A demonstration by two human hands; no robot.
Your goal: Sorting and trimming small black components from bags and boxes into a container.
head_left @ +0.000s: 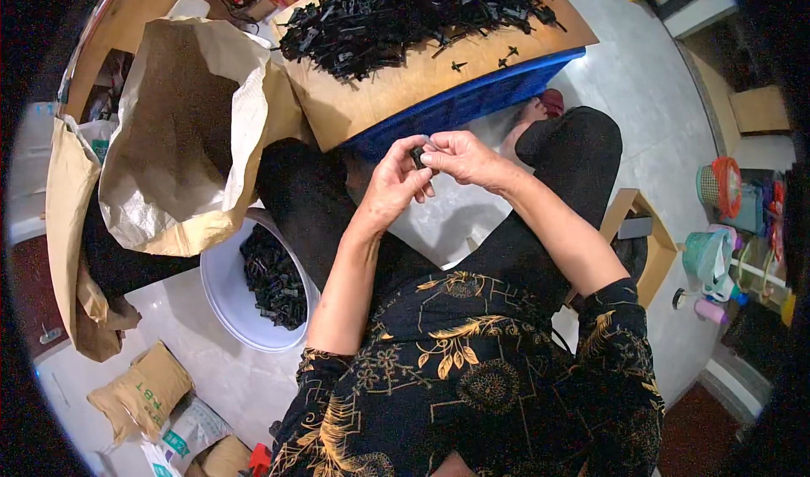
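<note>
My left hand (pixel 390 182) and my right hand (pixel 466 160) meet above my lap, near the front edge of a wooden board. Between the fingertips is a small black plastic part (pixel 417 156), pinched from both sides and partly hidden by the fingers. On the board (pixel 342 110) lies a heap of black plastic pieces (pixel 405 23), with a few stray ones near its right side. To the left of my left forearm stands a white bucket (pixel 221 308) holding many black pieces (pixel 274 283).
Beneath the board is a blue crate (pixel 472 97). A large open paper sack (pixel 181 131) stands at the left, beyond the bucket. Filled bags (pixel 143 393) lie on the floor at lower left. An open cardboard box (pixel 662 262) sits at right, near baskets (pixel 707 253).
</note>
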